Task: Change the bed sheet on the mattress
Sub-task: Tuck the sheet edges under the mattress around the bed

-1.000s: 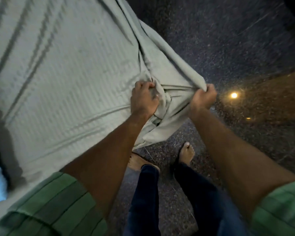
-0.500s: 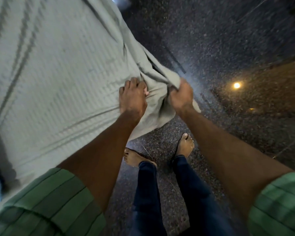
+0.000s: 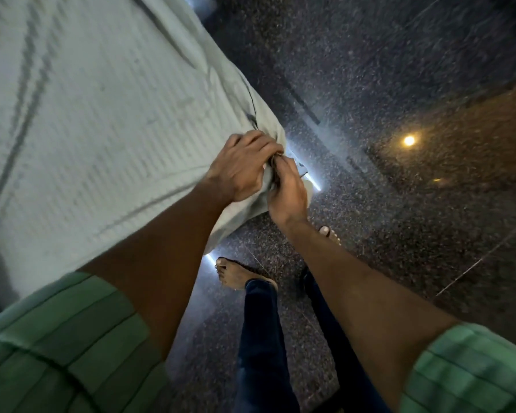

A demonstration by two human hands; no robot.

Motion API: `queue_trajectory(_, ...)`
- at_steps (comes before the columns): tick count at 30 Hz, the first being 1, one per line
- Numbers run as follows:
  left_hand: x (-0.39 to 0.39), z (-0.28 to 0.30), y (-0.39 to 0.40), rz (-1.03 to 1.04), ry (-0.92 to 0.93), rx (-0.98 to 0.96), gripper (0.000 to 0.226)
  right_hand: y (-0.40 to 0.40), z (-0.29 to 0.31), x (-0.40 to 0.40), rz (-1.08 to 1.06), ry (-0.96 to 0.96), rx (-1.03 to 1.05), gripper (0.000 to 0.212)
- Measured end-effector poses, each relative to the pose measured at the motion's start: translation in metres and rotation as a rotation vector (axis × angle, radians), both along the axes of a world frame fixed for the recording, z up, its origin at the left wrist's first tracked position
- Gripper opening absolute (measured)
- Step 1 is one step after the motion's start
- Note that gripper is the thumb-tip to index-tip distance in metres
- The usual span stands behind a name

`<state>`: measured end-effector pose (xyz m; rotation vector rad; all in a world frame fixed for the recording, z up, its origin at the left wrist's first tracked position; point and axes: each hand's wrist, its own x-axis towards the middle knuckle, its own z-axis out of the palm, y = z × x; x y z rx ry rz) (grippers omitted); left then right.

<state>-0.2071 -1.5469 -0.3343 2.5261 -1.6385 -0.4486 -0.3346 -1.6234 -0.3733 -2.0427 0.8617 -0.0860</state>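
My left hand [image 3: 240, 166] and right hand [image 3: 286, 189] meet at the mattress corner, fingers curled tightly on a bunched fold of the pale green bed sheet [image 3: 102, 120], which spreads away to my left, its corner hanging over the speckled floor [image 3: 399, 84].

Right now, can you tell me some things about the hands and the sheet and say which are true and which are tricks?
1. Both hands are bunching the bed sheet at its corner. True: the left hand and the right hand grip it close together.
2. The person wears shoes. False: the left foot is bare on the floor.
3. The sheet is bright red. False: it is pale grey-green with stripes.
4. The sleeves are green. True: the left sleeve is green striped.
5. The right hand hangs free at the person's side. False: it pinches the sheet.
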Motion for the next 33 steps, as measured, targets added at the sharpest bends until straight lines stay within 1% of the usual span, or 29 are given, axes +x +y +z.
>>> queue_trajectory(2, 0.008, -0.002, -0.007, -0.048, -0.054, 0.062, 0.04, 0.005, -0.002, -0.004, -0.085, -0.029, 0.143, 0.057)
queue_trajectory(5, 0.013, -0.004, -0.013, -0.088, -0.201, 0.148, 0.035, 0.008, -0.004, -0.009, -0.047, -0.023, 0.231, 0.067)
queue_trajectory(6, 0.011, -0.003, -0.015, -0.095, -0.241, 0.174, 0.035, 0.01, -0.003, -0.006, -0.071, -0.036, 0.317, 0.067)
queue_trajectory(7, 0.008, -0.003, -0.017, -0.089, -0.274, 0.197, 0.036, 0.012, 0.0, 0.0, -0.148, -0.052, 0.446, 0.066)
queue_trajectory(9, 0.003, 0.002, -0.027, -0.051, -0.297, 0.229, 0.041, 0.009, 0.003, 0.011, -0.408, -0.091, 0.775, 0.056)
queue_trajectory(10, 0.002, 0.004, -0.032, -0.036, -0.302, 0.252, 0.043, 0.005, 0.002, 0.015, -0.508, -0.107, 0.88, 0.052)
queue_trajectory(11, 0.002, 0.005, -0.035, -0.035, -0.314, 0.273, 0.045, 0.001, -0.002, 0.014, -0.529, -0.099, 0.9, 0.051)
queue_trajectory(12, 0.002, 0.005, -0.036, -0.041, -0.33, 0.295, 0.046, -0.003, -0.002, 0.011, -0.479, -0.073, 0.851, 0.054)
queue_trajectory(13, 0.0, 0.004, -0.037, -0.046, -0.349, 0.318, 0.048, -0.006, -0.006, 0.005, -0.394, -0.039, 0.74, 0.055)
queue_trajectory(15, -0.003, 0.002, -0.034, -0.03, -0.37, 0.361, 0.051, -0.006, -0.006, 0.0, -0.21, 0.14, 0.378, 0.055)
queue_trajectory(16, -0.005, 0.0, -0.033, -0.02, -0.37, 0.375, 0.053, 0.0, -0.003, -0.003, -0.178, 0.245, 0.207, 0.055)
queue_trajectory(17, -0.006, -0.002, -0.032, -0.004, -0.367, 0.383, 0.055, 0.01, 0.0, -0.007, -0.205, 0.301, 0.061, 0.054)
queue_trajectory(18, -0.007, -0.003, -0.031, 0.01, -0.362, 0.391, 0.056, 0.021, 0.006, -0.01, -0.281, 0.296, -0.034, 0.052)
queue_trajectory(19, -0.006, -0.004, -0.031, 0.019, -0.359, 0.4, 0.057, 0.03, 0.01, -0.013, -0.367, 0.238, -0.078, 0.052)
queue_trajectory(20, -0.006, -0.006, -0.032, 0.02, -0.352, 0.407, 0.058, 0.037, 0.014, -0.018, -0.409, 0.155, -0.076, 0.053)
queue_trajectory(21, -0.005, -0.007, -0.034, 0.017, -0.349, 0.412, 0.058, 0.045, 0.01, -0.025, -0.403, 0.064, -0.03, 0.056)
queue_trajectory(23, -0.004, -0.006, -0.035, -0.001, -0.363, 0.399, 0.056, 0.053, 0.006, -0.033, -0.294, 0.012, 0.106, 0.065)
queue_trajectory(26, 0.001, -0.002, -0.029, 0.016, -0.354, 0.274, 0.047, 0.044, -0.011, -0.022, -0.197, 0.154, 0.29, 0.082)
queue_trajectory(28, 0.005, -0.001, -0.018, 0.053, -0.333, 0.181, 0.038, 0.037, -0.031, -0.009, -0.209, 0.215, 0.414, 0.086)
queue_trajectory(29, 0.005, -0.002, -0.014, 0.032, -0.325, 0.134, 0.035, 0.035, -0.044, -0.004, -0.232, 0.211, 0.462, 0.086)
queue_trajectory(31, 0.0, -0.005, -0.009, -0.106, -0.286, 0.038, 0.035, 0.035, -0.072, 0.003, -0.247, 0.222, 0.513, 0.088)
queue_trajectory(32, -0.003, -0.008, -0.008, -0.195, -0.269, 0.018, 0.036, 0.036, -0.092, 0.004, -0.251, 0.25, 0.548, 0.092)
queue_trajectory(33, -0.005, -0.011, -0.008, -0.264, -0.269, 0.024, 0.037, 0.035, -0.092, 0.007, -0.271, 0.28, 0.579, 0.092)
